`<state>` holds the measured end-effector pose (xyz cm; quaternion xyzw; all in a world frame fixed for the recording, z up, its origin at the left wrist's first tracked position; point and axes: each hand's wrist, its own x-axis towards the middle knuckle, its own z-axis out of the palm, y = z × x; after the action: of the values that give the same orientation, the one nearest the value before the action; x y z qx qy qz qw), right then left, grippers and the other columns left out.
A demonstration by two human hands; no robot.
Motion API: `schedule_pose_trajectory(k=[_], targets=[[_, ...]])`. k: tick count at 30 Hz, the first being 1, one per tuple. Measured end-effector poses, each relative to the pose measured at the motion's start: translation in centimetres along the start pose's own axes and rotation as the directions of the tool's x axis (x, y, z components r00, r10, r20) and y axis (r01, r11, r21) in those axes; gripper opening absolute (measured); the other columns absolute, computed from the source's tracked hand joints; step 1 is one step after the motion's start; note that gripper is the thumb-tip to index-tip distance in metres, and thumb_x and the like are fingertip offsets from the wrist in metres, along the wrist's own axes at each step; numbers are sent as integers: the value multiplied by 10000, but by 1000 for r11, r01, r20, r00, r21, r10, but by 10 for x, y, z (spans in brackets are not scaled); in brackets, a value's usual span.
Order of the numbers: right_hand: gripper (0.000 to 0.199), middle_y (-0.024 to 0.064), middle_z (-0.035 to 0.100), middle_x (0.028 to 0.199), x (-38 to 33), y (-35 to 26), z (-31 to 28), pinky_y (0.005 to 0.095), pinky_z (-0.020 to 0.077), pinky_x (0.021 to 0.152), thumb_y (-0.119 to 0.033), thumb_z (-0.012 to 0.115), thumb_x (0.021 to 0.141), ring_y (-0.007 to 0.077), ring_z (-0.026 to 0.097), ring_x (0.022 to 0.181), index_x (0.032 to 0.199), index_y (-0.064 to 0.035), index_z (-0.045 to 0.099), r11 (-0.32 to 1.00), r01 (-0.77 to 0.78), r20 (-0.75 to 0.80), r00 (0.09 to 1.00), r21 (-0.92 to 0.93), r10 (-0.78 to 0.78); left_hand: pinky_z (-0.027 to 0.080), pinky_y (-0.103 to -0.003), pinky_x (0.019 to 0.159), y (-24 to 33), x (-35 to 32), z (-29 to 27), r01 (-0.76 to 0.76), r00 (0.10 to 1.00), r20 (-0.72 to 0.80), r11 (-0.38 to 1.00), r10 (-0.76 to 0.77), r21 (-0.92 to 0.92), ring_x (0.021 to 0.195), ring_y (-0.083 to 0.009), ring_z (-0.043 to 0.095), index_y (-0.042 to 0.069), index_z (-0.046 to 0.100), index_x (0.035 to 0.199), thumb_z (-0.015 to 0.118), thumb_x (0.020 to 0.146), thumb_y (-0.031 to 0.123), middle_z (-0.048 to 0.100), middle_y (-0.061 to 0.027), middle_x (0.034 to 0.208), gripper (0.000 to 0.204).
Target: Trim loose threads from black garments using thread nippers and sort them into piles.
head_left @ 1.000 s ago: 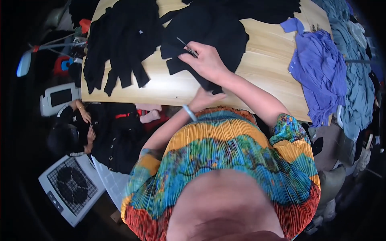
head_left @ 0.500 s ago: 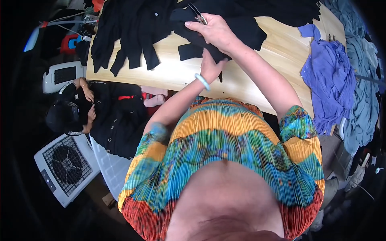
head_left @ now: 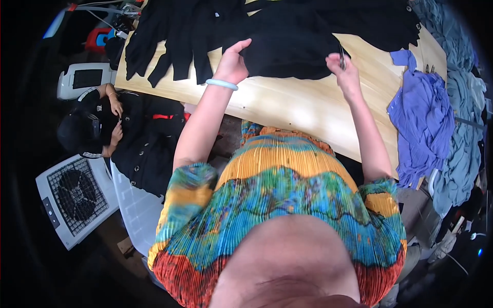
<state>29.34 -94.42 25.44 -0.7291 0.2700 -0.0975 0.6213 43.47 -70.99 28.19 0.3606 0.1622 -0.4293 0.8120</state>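
The right hand (head_left: 346, 73) pinched metal snips (head_left: 342, 57) in its grip, presumably keeping them handy; whether the left hand (head_left: 232, 68) pinched cloth, I couldn't tell. Between them black fabric (head_left: 287, 54) spread near the bench's (head_left: 272, 105) front edge, probably for reach.

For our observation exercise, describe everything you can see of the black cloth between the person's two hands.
The black cloth looks plain, matte and soft. It is spread out over the wood-grain table, its near edge bowing slightly toward the person. The left hand is at its left end; the right hand, holding a slim scissor-like metal tool, is at its right. Its far side merges with other black fabric, hiding its full outline.
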Motion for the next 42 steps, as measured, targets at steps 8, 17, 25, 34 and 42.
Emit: schedule_pose_trajectory(k=[8,17,25,34,42], targets=[[283,83,611,891,-1,51,9,192,311,380,-247,550,791,41,402,450,973,-31,542,940,-270,-126,946,211,300,419,-349,862,25,-49,28,-61,973,224,998,61,-7,910,-256,562,-64,533,958,493,793,141,580,-161,968,266],[525,-8,424,554,51,81,55,252,236,359,-563,553,712,103,325,383,841,-56,511,721,-453,-141,788,525,599,418,-363,860,14,-135,20,-105,830,531,983,170,-150,924,-284,558,-105,478,1046,424,763,113,555,-197,1021,361],[307,18,601,704,24,16,90,239,410,481,-391,504,820,142,514,516,855,-92,564,87,-491,406,796,867,448,408,-373,874,12,-157,-13,-370,774,457,899,437,-234,946,-307,544,-92,503,1031,465,687,176,556,-204,1020,438],[229,-11,544,664,63,36,31,186,315,380,-178,665,678,68,443,451,840,-62,553,769,-299,-47,919,564,392,462,-282,736,0,-109,-98,30,955,-249,779,164,626,775,-173,579,-35,585,894,596,733,193,608,-113,827,279],[275,40,597,888,-37,-52,24,220,444,636,-101,563,743,82,559,688,1015,-63,556,925,331,540,822,-189,-183,424,-308,782,-22,-10,-62,-369,864,336,18,375,929,922,-252,537,17,477,1065,574,764,161,542,-168,988,348]])
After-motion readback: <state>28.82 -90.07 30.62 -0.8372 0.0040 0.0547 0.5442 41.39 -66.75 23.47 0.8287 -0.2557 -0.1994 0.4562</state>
